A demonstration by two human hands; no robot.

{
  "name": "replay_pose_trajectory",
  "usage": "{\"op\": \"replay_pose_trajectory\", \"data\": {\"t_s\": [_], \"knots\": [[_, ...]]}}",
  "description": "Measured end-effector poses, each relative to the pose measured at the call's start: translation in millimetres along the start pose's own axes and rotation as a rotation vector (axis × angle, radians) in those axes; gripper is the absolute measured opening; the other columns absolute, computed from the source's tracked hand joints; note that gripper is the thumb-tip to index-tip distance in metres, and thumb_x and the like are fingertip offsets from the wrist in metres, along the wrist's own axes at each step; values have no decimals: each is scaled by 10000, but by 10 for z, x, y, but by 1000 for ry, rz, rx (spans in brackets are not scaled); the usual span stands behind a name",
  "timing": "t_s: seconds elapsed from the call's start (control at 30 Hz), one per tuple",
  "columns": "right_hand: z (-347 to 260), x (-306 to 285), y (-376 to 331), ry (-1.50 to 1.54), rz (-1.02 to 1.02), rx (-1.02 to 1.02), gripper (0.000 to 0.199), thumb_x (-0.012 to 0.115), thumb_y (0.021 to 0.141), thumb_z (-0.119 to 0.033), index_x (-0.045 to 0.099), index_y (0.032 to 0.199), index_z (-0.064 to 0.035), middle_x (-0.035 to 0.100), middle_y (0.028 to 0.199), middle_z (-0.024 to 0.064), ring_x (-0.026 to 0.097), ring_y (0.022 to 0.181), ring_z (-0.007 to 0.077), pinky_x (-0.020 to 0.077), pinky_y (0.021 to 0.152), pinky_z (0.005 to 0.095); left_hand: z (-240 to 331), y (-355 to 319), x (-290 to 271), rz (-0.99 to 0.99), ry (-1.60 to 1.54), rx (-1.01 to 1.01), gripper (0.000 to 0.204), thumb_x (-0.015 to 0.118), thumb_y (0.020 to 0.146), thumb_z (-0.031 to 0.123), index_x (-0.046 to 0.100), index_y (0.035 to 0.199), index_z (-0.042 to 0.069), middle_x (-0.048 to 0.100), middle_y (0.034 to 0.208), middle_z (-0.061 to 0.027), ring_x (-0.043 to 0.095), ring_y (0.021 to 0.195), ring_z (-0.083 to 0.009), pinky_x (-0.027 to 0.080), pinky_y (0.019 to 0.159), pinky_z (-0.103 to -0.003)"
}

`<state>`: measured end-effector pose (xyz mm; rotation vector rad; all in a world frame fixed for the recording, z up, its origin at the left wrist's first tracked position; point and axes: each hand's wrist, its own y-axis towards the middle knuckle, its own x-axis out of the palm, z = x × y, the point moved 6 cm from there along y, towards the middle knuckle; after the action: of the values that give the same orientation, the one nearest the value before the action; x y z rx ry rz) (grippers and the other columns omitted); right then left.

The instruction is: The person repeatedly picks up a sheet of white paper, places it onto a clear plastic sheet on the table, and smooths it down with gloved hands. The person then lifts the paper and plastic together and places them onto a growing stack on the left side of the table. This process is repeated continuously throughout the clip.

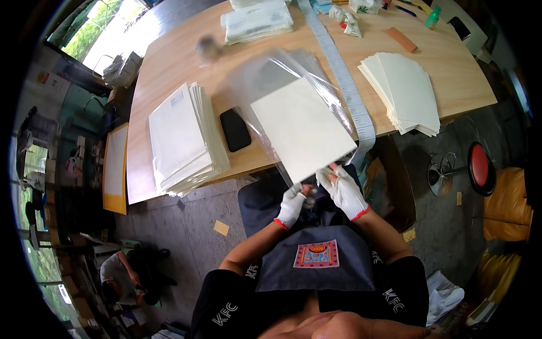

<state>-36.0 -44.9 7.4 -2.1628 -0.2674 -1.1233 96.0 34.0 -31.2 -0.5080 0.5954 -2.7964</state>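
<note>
Both my hands wear white knit gloves with red cuffs and bare fingertips. A cream-white rectangular board (302, 130) lies tilted over clear plastic sleeves (248, 76) at the table's near edge. At its near edge, my right hand (342, 192) is closed with the fingertips on the board. Just below the near left corner, my left hand (291, 207) has its fingers curled in; what they pinch, if anything, is too small to make out. To the left are a black phone (235, 130) and a stack of sleeved boards (179, 138). A fanned stack of bare boards (402, 93) lies at right.
A long printed paper strip (339, 68) runs across the table and over its near edge. Folded plastic packs (257, 22), an orange-brown block (402, 39) and a green bottle (433, 18) lie farther back. A red stool (481, 168) stands right; another person (127, 277) sits at lower left.
</note>
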Motion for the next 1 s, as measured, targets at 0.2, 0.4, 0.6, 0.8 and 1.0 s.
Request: {"op": "replay_pose_trajectory", "data": {"t_s": [0.2,0.4,0.6,0.8,1.0], "knots": [[286,168,-127,-151,-73,203,342,410,958,-208,414,1215,17,594,975,137,625,825,226,533,767,343,133,31,-349,-11,-187,-179,334,570,882,280,470,1144,99,618,1017,-92,598,665,-137,507,584,-269],[181,654,-71,-1401,-374,-139,225,492,913,-217,589,1042,-60,586,644,33,573,544,91,450,500,225,377,-87,-714,125,-46,-77,226,534,905,254,558,942,33,649,914,-98,607,656,-122,505,575,-235],[496,947,95,-2071,-565,-909,123,571,803,-258,550,834,-140,596,580,53,616,549,213,462,464,343,384,-104,-676,78,-60,-63,239,523,913,243,567,943,10,646,903,-90,618,668,-121,510,572,-233],[615,1101,131,-2296,-619,-1104,110,558,774,-251,515,773,-150,559,508,3,603,481,161,461,422,317,453,-76,-690,115,-14,-51,189,511,903,175,593,917,5,644,791,-66,618,639,-118,505,565,-221],[-144,660,196,-1051,-367,-188,109,585,814,-153,529,801,-60,618,697,86,602,559,152,471,477,270,459,-56,-706,170,-338,2,230,543,904,251,556,864,25,629,836,-85,560,609,-115,490,573,-254]]}}
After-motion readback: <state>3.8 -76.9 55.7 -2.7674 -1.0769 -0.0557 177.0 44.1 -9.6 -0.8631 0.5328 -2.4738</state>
